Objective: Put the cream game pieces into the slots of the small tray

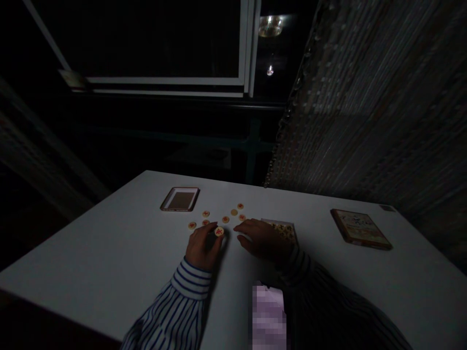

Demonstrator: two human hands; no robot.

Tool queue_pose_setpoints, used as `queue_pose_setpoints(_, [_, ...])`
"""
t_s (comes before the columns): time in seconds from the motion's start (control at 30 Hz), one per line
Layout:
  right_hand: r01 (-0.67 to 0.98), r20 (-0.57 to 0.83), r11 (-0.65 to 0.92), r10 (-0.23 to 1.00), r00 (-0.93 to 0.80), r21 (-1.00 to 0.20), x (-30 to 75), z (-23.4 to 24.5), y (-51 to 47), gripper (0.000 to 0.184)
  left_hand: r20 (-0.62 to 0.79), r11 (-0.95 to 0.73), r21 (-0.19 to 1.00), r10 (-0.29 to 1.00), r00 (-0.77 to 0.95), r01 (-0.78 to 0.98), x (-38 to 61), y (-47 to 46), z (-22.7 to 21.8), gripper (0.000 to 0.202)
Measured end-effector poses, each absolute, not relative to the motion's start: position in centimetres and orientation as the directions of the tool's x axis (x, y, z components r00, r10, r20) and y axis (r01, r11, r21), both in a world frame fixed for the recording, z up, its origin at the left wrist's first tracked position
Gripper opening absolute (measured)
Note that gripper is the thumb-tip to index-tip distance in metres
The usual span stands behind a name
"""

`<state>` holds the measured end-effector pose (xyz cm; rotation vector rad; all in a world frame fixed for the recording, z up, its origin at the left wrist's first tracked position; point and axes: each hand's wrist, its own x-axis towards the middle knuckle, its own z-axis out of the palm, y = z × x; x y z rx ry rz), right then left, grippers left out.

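Between the thumb and fingers of my left hand [202, 247] is a round Chinese chess piece [219, 231] with a red character facing up. My right hand [260, 236] is to its right, thumb and fingers apart, with nothing seen between them. Several loose red-marked pieces [225, 219] lie beyond my hands, and one piece [234, 212] among them shows no marking. Partly hidden behind my right hand, a shallow box [290, 230] holds rows of dark-marked pieces.
At the table's back left lies an open tin-like tray [180, 199]. A flat box with a picture lid [361, 228] is on the right. A pixelated phone-like object [269, 316] is at the front of the white table [109, 248]. Beaded strings [350, 107] hang behind.
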<state>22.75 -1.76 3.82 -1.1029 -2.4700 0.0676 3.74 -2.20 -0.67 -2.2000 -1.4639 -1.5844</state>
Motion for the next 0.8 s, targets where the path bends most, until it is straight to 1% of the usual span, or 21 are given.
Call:
queue_pose_setpoints(0.17, [0.717, 0.362, 0.661, 0.738, -0.569, -0.221, 23.7, 4.3, -2.2, 0.027, 0.759, -0.553, 0.447, 0.65, 0.028, 0.703, 4.8, -2.3, -0.1, 0.028])
queue_pose_setpoints(0.43, [0.718, 0.375, 0.64, 0.758, -0.533, -0.274, 25.6, 4.4, -2.3, 0.028, 0.762, -0.578, 0.439, 0.645, 0.056, 0.688, 6.5, -2.3, 0.4, 0.026])
queue_pose_setpoints(0.63, [0.764, 0.348, 0.565, 0.816, -0.461, -0.312, 26.6, 5.3, -2.8, 0.026, 0.749, -0.593, 0.456, 0.659, 0.074, 0.664, 7.7, -2.2, 0.3, 0.027])
queue_pose_setpoints(0.8, [0.781, 0.331, 0.524, 0.844, -0.423, -0.339, 27.3, 5.8, -3.1, 0.025, 0.746, -0.618, 0.438, 0.655, 0.119, 0.653, 8.6, -2.3, 0.7, 0.027])
